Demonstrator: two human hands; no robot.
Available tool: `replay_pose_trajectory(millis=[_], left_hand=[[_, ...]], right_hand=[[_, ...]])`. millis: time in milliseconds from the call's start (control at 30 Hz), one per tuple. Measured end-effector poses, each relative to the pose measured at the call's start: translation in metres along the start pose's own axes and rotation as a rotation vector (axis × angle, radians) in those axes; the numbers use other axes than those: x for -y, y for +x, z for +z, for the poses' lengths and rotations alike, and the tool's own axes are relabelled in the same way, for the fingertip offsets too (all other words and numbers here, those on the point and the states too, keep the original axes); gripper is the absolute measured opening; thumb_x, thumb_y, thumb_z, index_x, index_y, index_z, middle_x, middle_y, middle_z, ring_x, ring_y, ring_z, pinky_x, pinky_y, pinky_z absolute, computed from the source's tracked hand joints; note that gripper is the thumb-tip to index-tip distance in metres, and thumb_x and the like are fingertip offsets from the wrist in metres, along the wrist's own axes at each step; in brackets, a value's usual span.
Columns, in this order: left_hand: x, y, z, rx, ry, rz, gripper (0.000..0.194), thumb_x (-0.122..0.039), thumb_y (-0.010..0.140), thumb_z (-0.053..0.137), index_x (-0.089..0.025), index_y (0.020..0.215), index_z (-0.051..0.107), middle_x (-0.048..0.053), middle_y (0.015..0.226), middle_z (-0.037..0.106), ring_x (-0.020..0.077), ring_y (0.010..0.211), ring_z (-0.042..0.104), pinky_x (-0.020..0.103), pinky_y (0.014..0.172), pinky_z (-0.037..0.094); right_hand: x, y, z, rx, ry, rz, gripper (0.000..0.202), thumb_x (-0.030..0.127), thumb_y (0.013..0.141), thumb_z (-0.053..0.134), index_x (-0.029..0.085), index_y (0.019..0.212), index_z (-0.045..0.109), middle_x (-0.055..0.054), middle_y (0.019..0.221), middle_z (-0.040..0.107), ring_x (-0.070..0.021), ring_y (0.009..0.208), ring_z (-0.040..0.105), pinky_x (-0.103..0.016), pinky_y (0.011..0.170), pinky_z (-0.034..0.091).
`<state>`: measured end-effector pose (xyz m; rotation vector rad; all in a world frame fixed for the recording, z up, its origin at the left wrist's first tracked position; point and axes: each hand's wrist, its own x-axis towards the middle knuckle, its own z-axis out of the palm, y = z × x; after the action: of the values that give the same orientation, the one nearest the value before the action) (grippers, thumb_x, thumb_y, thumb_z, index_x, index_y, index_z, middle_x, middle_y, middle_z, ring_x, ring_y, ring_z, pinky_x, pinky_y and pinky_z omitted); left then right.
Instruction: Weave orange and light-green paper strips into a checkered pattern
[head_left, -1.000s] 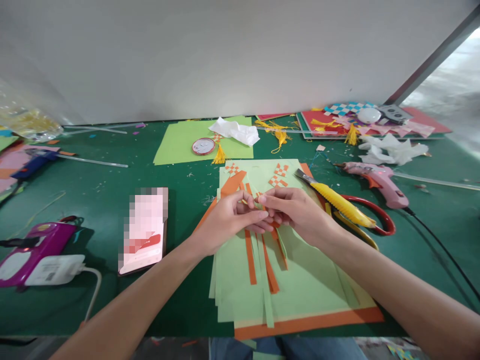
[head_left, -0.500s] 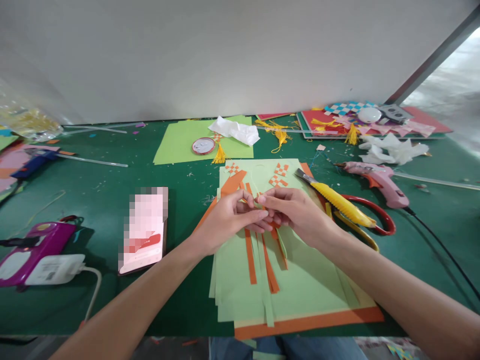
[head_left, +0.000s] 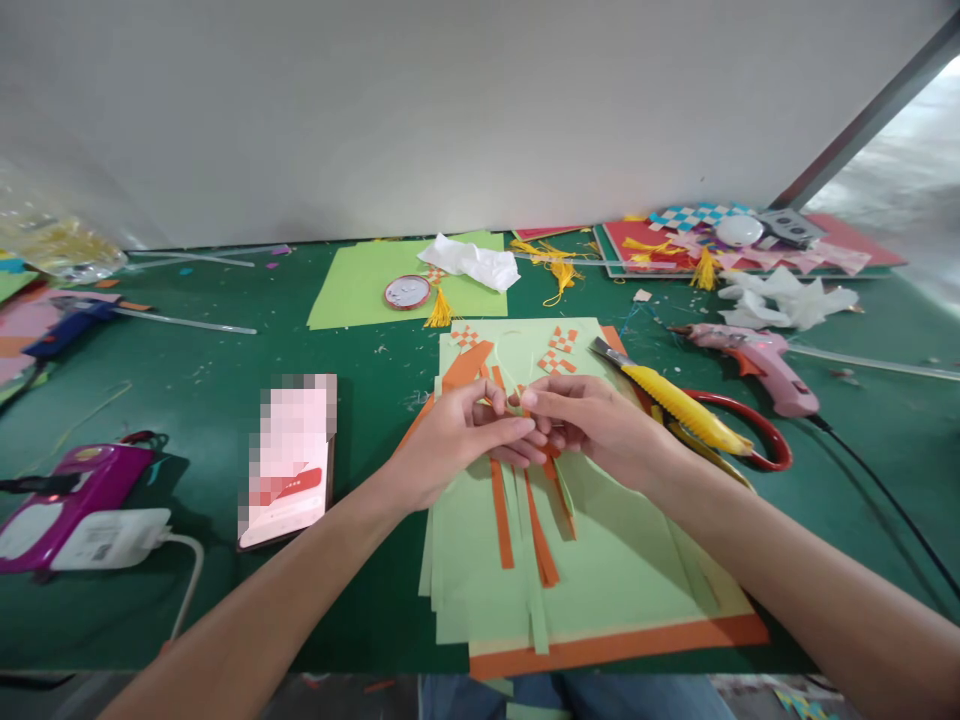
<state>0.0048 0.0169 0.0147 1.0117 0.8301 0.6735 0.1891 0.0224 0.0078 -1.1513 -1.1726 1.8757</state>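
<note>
My left hand (head_left: 472,430) and my right hand (head_left: 592,415) meet over a stack of pale green paper (head_left: 600,560), fingertips close together. Thumb and fingers of each hand are pinched on a thin pale thread, whose faint loop (head_left: 516,336) arcs just beyond them. What sits right between the fingertips is too small to make out. Below the hands lie orange paper strips (head_left: 540,540) and a light green strip (head_left: 537,610). Small orange-and-white checkered woven pieces (head_left: 559,350) rest at the sheet's far edge.
On the right are a yellow utility knife (head_left: 682,405), red-handled scissors (head_left: 772,440) and a pink glue gun (head_left: 757,360). To the left lie a phone (head_left: 289,470) and a purple power strip (head_left: 82,500). Behind stand a round tin (head_left: 407,292), crumpled tissue (head_left: 469,262) and yellow tassels (head_left: 555,272).
My right hand's fingertips have shifted slightly to the right, away from the left ones. The thin thread loop beyond the fingers has changed shape. My left hand is almost still.
</note>
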Motion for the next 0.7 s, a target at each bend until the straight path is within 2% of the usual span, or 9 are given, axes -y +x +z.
replay_pose_trajectory(millis=[133, 233, 500, 700], left_hand=[[-0.0032, -0.0015, -0.0007, 0.020, -0.060, -0.033, 0.031, -0.017, 0.086, 0.068, -0.018, 0.075, 0.039, 0.005, 0.079, 0.076, 0.0163, 0.073, 0.075, 0.023, 0.067, 0.059], [-0.0050, -0.0031, -0.0017, 0.057, -0.087, -0.082, 0.031, -0.017, 0.086, 0.068, -0.018, 0.074, 0.039, 0.006, 0.081, 0.077, 0.0154, 0.072, 0.075, 0.021, 0.065, 0.058], [-0.0064, -0.0035, -0.0033, 0.092, -0.109, -0.104, 0.027, -0.021, 0.087, 0.068, -0.017, 0.077, 0.044, 0.005, 0.083, 0.077, 0.0142, 0.073, 0.074, 0.020, 0.066, 0.058], [-0.0040, -0.0039, 0.0013, -0.002, 0.127, 0.083, 0.020, -0.031, 0.089, 0.065, -0.016, 0.083, 0.054, 0.005, 0.083, 0.075, 0.0186, 0.079, 0.074, 0.031, 0.080, 0.059]], right_hand=[[0.0019, 0.0005, -0.0075, 0.178, 0.061, 0.062, 0.028, 0.036, 0.078, 0.073, 0.015, 0.067, 0.059, 0.002, 0.064, 0.057, -0.0054, 0.054, 0.044, -0.021, 0.049, 0.027], [0.0013, 0.0003, -0.0089, 0.213, 0.122, 0.089, 0.025, 0.035, 0.079, 0.073, 0.016, 0.070, 0.061, 0.002, 0.064, 0.058, -0.0056, 0.054, 0.046, -0.020, 0.051, 0.031], [-0.0015, 0.0002, -0.0049, 0.179, 0.110, 0.046, 0.022, 0.034, 0.078, 0.074, 0.016, 0.072, 0.063, 0.002, 0.063, 0.059, -0.0078, 0.056, 0.051, -0.023, 0.053, 0.033], [0.0006, 0.0001, -0.0014, 0.030, 0.017, -0.055, 0.027, 0.038, 0.074, 0.076, 0.016, 0.066, 0.062, 0.004, 0.055, 0.053, -0.0068, 0.051, 0.041, -0.024, 0.049, 0.023]])
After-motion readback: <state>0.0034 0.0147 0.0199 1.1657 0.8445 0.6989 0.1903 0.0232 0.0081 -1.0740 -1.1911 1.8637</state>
